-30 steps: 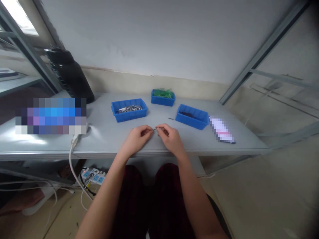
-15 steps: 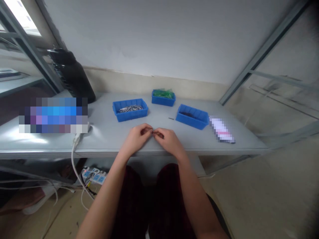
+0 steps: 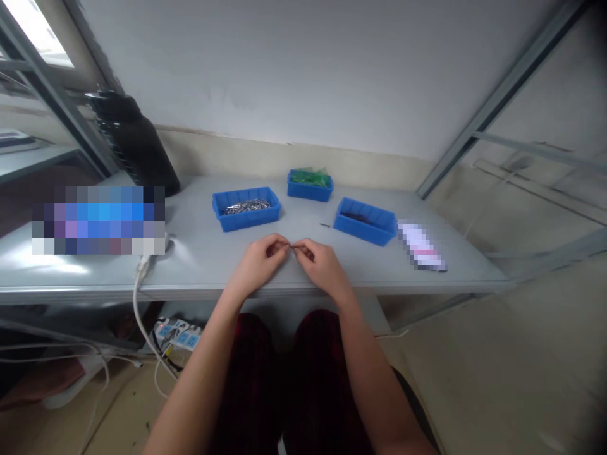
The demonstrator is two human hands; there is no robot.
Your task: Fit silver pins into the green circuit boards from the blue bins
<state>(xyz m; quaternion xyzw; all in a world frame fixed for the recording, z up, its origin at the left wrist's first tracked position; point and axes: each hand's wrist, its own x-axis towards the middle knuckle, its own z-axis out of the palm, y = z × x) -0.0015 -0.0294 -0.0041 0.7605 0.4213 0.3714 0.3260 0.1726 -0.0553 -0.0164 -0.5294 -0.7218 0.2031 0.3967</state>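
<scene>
My left hand (image 3: 266,258) and my right hand (image 3: 318,260) meet fingertip to fingertip just above the grey tabletop. Both are closed in a pinch around a small thin dark piece (image 3: 291,246), mostly covered by the fingers; its kind is too small to tell. Beyond my left hand stands a blue bin (image 3: 249,221) with silver metal pins or screws (image 3: 246,206). A second blue bin (image 3: 367,232), to the right, holds small dark parts (image 3: 356,217). One slim dark screw-like piece (image 3: 325,225) lies on the table beside that bin.
A smaller blue bin (image 3: 310,191) with green plastic film (image 3: 310,177) stands at the back. A tall black bottle (image 3: 137,145) is at the left, near a blurred-out screen (image 3: 102,218) and a white cable (image 3: 138,303). A blurred phone-like object (image 3: 422,246) lies at right.
Both hands stay nearly in place. The fingertips have drawn slightly apart, so more of the thin piece between them shows. The view has shifted a little.
</scene>
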